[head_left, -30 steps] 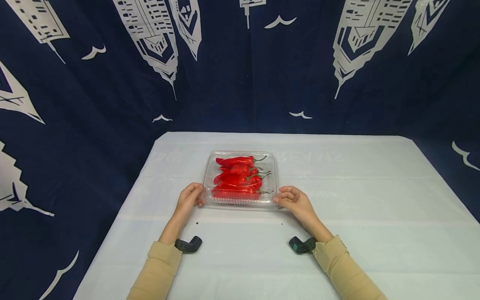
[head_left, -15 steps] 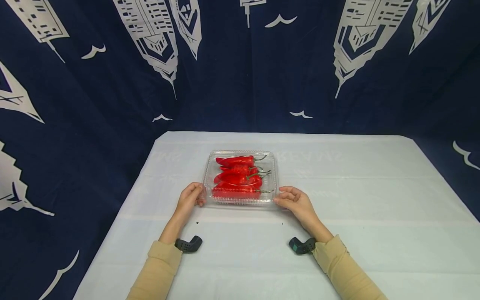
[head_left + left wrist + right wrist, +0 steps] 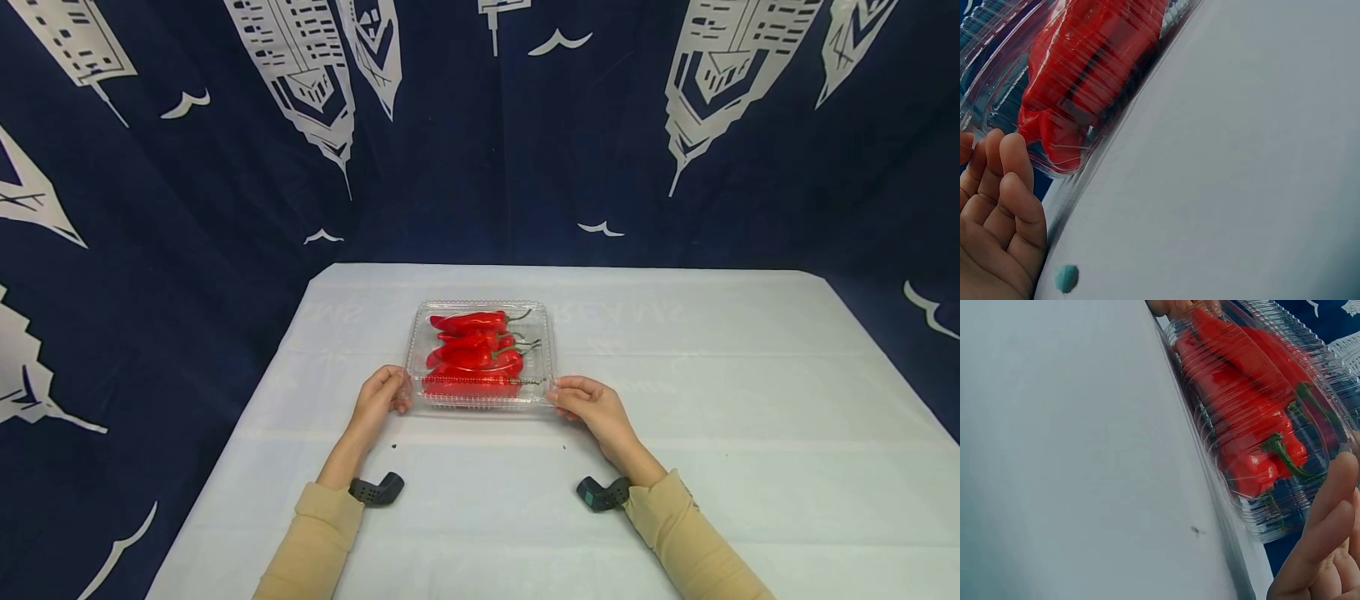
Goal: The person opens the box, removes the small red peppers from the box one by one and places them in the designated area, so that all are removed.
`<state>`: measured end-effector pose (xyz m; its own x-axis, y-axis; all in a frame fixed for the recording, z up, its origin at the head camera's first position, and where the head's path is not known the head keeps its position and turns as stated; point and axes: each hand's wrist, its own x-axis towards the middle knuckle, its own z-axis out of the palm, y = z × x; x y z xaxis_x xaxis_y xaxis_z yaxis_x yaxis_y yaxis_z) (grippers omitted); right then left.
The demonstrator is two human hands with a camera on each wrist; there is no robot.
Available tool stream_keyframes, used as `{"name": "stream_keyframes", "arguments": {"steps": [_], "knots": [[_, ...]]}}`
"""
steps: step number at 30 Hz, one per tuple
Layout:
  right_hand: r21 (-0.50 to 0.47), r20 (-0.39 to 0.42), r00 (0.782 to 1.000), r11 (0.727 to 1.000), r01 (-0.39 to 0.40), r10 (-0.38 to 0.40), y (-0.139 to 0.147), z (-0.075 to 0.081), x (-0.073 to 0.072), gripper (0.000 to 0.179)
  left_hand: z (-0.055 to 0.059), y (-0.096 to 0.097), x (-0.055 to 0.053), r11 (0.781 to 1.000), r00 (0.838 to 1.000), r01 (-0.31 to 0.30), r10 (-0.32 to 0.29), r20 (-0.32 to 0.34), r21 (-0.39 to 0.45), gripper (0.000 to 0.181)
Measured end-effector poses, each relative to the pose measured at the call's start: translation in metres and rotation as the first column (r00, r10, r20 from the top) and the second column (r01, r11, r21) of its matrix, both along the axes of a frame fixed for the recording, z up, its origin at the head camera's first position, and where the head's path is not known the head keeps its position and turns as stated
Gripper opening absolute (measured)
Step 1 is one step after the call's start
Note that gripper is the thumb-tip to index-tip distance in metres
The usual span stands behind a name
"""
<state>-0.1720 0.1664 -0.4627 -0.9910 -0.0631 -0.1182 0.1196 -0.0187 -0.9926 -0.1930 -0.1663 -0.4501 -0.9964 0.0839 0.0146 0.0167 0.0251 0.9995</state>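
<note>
A clear plastic clamshell box stands on the white table with its lid down. Through the plastic I see several red peppers with green stems, stacked in a row, stems toward the right. My left hand holds the box by its near left corner; in the left wrist view its fingers are bent at the rim. At the near right corner, my right hand pinches the rim between thumb and fingers. The right wrist view shows the thumb against the plastic.
The white tabletop extends around the box, with small dark specks in front of it. A dark blue cloth with pale building prints hangs behind the table. Each wrist wears a black device.
My right index finger has come slightly closer to the box's rim. The box, the peppers and my left hand stay in place.
</note>
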Motion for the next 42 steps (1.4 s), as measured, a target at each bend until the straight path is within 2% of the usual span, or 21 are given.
{"name": "stream_keyframes", "arguments": {"steps": [2, 9, 12, 18, 20, 24, 27, 30, 39, 42], "knots": [[-0.016, 0.007, 1.0, 1.0, 0.001, -0.001, 0.0, 0.0, 0.0, 0.031, -0.001, -0.001, 0.0, 1.0, 1.0, 0.002, -0.002, 0.002, -0.006, 0.016], [-0.028, 0.008, 1.0, 0.999, 0.02, -0.02, -0.002, -0.001, 0.0, 0.025, -0.021, -0.006, -0.012, 1.0, 1.0, 0.0, -0.001, 0.011, 0.009, 0.016], [-0.024, -0.003, 1.0, 0.999, 0.029, -0.029, -0.003, -0.003, 0.0, 0.025, -0.025, -0.007, -0.014, 1.0, 1.0, -0.01, 0.01, 0.009, 0.015, 0.016], [-0.012, -0.037, 0.999, 0.999, 0.033, -0.033, -0.004, -0.006, -0.002, 0.026, -0.027, -0.008, -0.013, 1.0, 1.0, -0.015, 0.015, -0.021, 0.011, 0.016], [0.0, -0.045, 0.999, 1.0, 0.03, -0.03, -0.005, -0.006, -0.002, 0.028, -0.02, -0.007, -0.009, 1.0, 1.0, -0.008, 0.008, -0.015, 0.006, 0.015], [0.02, -0.054, 0.998, 0.999, 0.029, -0.028, -0.005, -0.008, -0.003, 0.028, -0.019, -0.008, -0.009, 1.0, 1.0, 0.002, -0.002, 0.008, -0.004, 0.014], [0.022, -0.06, 0.998, 0.999, 0.033, -0.032, -0.005, -0.009, -0.004, 0.027, -0.026, -0.01, -0.014, 1.0, 1.0, -0.005, 0.005, 0.018, -0.004, 0.014], [0.023, -0.079, 0.997, 0.999, 0.028, -0.026, -0.006, -0.008, -0.003, 0.027, -0.027, -0.01, -0.013, 1.0, 1.0, -0.013, 0.013, 0.012, 0.005, 0.014], [-0.051, -0.129, 0.987, 0.993, -0.108, 0.1, -0.003, -0.011, 0.0, 0.034, -0.027, -0.009, -0.013, 0.999, 1.0, -0.027, 0.027, 0.001, 0.02, 0.015], [-0.055, -0.127, 0.985, 0.991, -0.124, 0.116, -0.002, -0.012, -0.001, 0.033, -0.027, -0.008, -0.013, 0.999, 1.0, -0.028, 0.027, 0.004, 0.023, 0.015]]}}
